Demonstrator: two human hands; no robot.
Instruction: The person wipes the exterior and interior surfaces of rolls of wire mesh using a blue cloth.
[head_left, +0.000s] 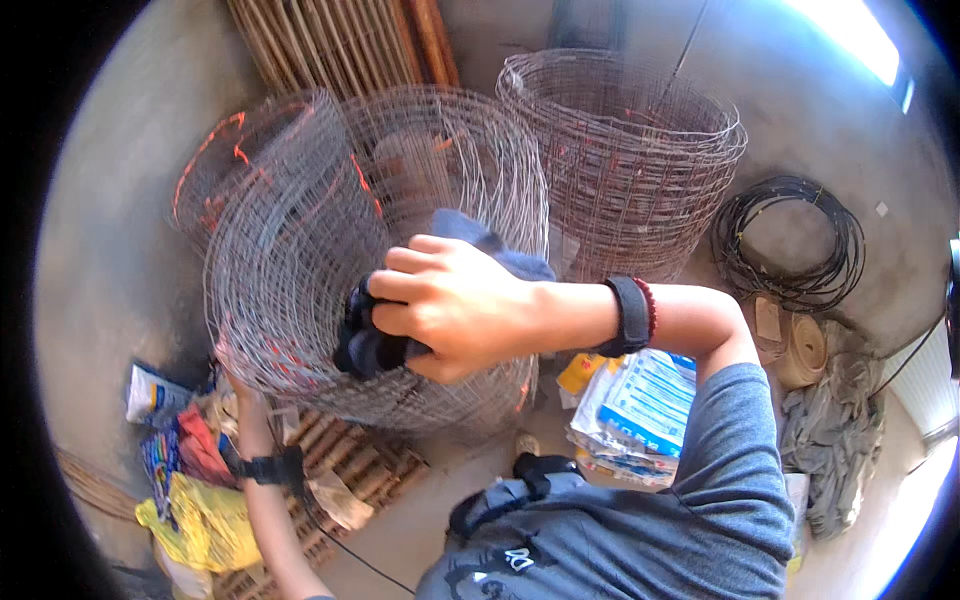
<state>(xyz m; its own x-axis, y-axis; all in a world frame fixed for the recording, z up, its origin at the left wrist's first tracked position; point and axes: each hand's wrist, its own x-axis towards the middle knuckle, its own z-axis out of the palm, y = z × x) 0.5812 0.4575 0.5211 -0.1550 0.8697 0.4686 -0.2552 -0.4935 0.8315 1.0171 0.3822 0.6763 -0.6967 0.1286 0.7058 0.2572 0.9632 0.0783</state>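
Observation:
My right hand (450, 307) is closed around a bunched dark cloth (367, 349), held above a large roll of welded wire mesh (270, 247). Folds of the dark cloth stick out on both sides of my fist. At the lower left rim of the roll, my left hand (231, 360) touches the mesh. Wires and blur hide most of its fingers, so I cannot tell how they are closed. Orange strands mark parts of the mesh.
Behind stand a rusty wire mesh roll (622, 172) and bamboo poles (322, 45). A black cable coil (787, 244) rests at the right. Printed sacks (645, 405) are stacked near my body. At the lower left lie a yellow plastic bag (202, 517) and a slatted bamboo mat (360, 457).

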